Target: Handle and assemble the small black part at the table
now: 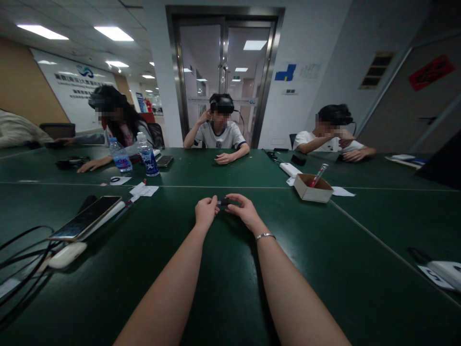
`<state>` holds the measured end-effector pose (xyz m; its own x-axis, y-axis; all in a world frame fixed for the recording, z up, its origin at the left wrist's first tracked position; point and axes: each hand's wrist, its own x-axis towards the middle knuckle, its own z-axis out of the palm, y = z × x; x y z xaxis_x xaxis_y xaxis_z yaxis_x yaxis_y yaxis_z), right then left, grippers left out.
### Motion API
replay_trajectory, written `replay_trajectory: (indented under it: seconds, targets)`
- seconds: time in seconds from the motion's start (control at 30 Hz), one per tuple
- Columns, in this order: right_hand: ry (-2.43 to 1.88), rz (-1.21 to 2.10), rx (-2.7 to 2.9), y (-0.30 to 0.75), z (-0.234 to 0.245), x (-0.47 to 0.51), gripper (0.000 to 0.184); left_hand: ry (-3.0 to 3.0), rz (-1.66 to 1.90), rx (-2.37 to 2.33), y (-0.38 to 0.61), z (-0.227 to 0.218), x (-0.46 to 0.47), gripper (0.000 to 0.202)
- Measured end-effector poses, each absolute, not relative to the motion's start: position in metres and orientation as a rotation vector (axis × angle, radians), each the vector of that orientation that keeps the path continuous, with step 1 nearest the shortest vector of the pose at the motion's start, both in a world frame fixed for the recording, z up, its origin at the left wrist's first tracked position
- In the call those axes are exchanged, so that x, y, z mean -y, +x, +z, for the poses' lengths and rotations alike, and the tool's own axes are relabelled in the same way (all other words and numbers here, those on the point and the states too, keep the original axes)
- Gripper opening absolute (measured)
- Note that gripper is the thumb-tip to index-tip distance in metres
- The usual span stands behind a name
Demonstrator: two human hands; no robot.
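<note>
Above the middle of the green table (230, 269), my left hand (206, 211) and my right hand (245, 211) meet at a small black object with a silvery end (224, 202). My left thumb and fingers are closed on its silvery end. The fingers of my right hand pinch the black end from the other side. It is too small and dark for me to tell its kind. A metal bracelet (265, 236) circles my right wrist.
An open box (313, 192) holding a red-and-clear tube stands ahead right. To my left lie a phone (88, 218), a white rounded case (67, 255) and black cables (32, 269). Two water bottles (147, 156) stand farther back. Several people in head-worn devices sit across the table.
</note>
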<state>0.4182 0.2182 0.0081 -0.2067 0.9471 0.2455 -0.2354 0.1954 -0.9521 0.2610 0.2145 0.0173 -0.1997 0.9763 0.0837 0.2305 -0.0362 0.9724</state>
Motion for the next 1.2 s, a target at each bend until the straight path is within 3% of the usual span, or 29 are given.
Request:
replay_trajectory:
  seconds: [0.67,0.9,1.2]
  targets:
    - [-0.837,1.381,1.212,0.419,0.000,-0.226,0.036,1.231,1.415,-1.351,0.265,0.011,-0.220,0.038]
    - [-0.910,1.375,1.133,0.417,-0.001,-0.229,0.025,1.249,1.441,-1.291,0.266,0.009,-0.221,0.033]
    - [-0.911,1.393,1.098,0.417,0.002,-0.227,0.027,1.347,1.454,-1.183,0.265,0.007,-0.223,0.020]
